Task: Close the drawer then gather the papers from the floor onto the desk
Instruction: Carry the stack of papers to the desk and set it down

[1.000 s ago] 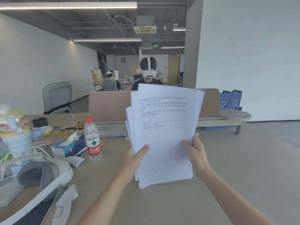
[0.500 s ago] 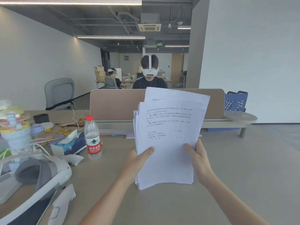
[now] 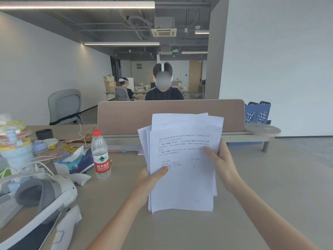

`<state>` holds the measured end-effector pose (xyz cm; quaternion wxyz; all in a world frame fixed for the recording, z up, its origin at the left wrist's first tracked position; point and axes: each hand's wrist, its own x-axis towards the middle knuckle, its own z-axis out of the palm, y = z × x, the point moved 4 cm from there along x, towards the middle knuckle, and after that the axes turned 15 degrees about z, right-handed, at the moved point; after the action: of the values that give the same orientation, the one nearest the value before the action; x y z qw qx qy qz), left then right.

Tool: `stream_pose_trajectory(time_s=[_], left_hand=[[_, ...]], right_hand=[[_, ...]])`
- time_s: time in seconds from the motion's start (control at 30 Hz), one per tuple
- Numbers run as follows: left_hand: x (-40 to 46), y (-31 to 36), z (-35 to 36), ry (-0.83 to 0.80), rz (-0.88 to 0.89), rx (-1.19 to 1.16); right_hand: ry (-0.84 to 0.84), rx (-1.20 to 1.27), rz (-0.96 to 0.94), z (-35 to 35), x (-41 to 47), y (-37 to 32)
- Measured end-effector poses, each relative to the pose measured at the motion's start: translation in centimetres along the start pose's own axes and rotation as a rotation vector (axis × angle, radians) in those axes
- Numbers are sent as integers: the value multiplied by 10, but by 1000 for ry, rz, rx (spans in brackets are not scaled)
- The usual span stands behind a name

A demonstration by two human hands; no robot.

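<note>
papers (image 3: 182,170) gripped upright by both hands over desk (image 3: 252,195) (bottle (image 3: 100,154) left).

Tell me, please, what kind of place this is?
Most likely an open-plan office: a long desk with a divider panel, a grey office chair, and another person seated across the panel.

A beige desk (image 3: 252,204) carries a red-capped water bottle (image 3: 100,154); left of the bottle lie a tissue box (image 3: 75,162), a white headset (image 3: 41,201) and a black cup (image 3: 44,134).

matt white papers (image 3: 182,177), smooth matt desk (image 3: 252,195)
</note>
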<state>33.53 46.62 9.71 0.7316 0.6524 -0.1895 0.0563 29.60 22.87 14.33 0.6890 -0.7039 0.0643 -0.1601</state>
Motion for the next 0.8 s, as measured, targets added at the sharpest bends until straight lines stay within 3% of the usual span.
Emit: stream_pose_trajectory(time_s=[0.27,0.5,0.8], left_hand=[[4,0,2,-61,-3,-15],[8,0,4,-82,-3,-48],[6,-4,0,-62,-14,-64]], right_hand=[[32,-217,-217,4,0,-58],[113,-605,-493,4,5,-75],[125,-673,-533,2,13,-64]])
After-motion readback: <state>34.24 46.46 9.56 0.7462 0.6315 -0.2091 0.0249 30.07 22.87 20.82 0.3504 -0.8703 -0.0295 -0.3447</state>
